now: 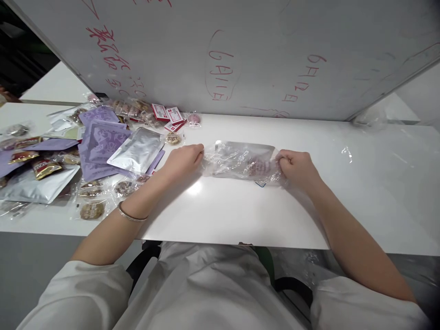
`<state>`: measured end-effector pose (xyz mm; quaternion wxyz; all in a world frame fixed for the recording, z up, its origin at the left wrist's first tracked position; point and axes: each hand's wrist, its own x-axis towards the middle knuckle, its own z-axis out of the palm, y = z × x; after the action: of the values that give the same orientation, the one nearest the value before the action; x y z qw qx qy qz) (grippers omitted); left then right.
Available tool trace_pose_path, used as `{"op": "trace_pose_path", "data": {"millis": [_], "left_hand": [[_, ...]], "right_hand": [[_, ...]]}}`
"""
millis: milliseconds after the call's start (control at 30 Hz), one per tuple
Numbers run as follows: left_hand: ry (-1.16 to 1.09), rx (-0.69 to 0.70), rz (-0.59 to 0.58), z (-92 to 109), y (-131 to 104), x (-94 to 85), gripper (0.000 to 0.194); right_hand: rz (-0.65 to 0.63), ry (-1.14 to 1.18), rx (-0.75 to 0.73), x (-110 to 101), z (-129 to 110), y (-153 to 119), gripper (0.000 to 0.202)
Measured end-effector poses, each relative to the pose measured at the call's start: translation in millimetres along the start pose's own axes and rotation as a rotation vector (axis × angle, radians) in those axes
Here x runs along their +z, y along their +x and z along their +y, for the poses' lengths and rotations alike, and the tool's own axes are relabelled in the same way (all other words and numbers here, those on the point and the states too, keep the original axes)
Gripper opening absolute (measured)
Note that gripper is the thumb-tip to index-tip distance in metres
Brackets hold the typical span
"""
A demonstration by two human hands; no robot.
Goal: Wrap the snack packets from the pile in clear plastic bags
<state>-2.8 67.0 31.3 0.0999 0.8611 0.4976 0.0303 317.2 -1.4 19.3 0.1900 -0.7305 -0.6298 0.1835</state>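
A clear plastic bag (223,166) is stretched between my two hands over the white table. Inside it lies a silver pouch (247,149), along with a reddish-brown item (259,166) that the crinkled film blurs. My left hand (187,158) grips the bag's left end in a closed fist. At the opposite end, my right hand (297,166) pinches the plastic, fingers curled in. A small blue-edged mark or piece (260,184) shows under the bag's lower edge.
Left of me spreads a pile of purple sachets (106,142), silver pouches (139,151), gold-and-red packets (48,168) and wrapped cookies (92,210). Red-and-white boxes (174,115) lie at the back. A whiteboard (261,55) with red writing stands behind the table (220,215).
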Motion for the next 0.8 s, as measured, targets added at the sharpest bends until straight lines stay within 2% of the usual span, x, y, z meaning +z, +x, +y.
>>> {"op": "trace_pose_path", "data": {"millis": [67, 100, 233, 300, 367, 433, 533, 600, 667, 733, 800], "left_hand": [[0.035, -0.018, -0.042, 1, 1, 9.1, 0.023], [0.054, -0.019, -0.020, 1, 0, 12.9, 0.024], [0.153, 0.061, 0.266, 4, -5, 17.0, 0.041], [0.181, 0.125, 0.356, 11, -12, 14.2, 0.040], [0.153, 0.186, 0.355, 22, -21, 12.4, 0.031], [0.100, 0.214, 0.291, 31, -29, 13.6, 0.028], [0.089, 0.199, 0.158, 36, -35, 20.4, 0.045], [0.110, 0.198, 0.095, 31, -36, 24.4, 0.054], [0.114, 0.214, 0.060, 24, -34, 25.6, 0.053], [0.114, 0.241, 0.036, 17, -31, 24.1, 0.050], [0.106, 0.256, 0.033, 13, -27, 21.1, 0.048]], "right_hand": [[-0.028, -0.145, 0.033, 6, 0, 1, 0.018], [0.004, -0.216, 0.014, 9, 1, 1, 0.022], [0.309, -0.377, -0.220, 15, -1, -7, 0.052], [0.386, -0.409, -0.316, 14, -7, -16, 0.057], [0.308, -0.427, -0.403, 13, -14, -25, 0.066], [0.124, -0.460, -0.469, 13, -17, -33, 0.076], [-0.104, -0.497, -0.447, 14, -13, -37, 0.081], [-0.117, -0.505, -0.418, 15, -12, -36, 0.080], [-0.042, -0.493, -0.445, 18, -16, -34, 0.078], [0.023, -0.443, -0.539, 25, -27, -33, 0.081], [-0.012, -0.370, -0.674, 35, -38, -33, 0.081]]}}
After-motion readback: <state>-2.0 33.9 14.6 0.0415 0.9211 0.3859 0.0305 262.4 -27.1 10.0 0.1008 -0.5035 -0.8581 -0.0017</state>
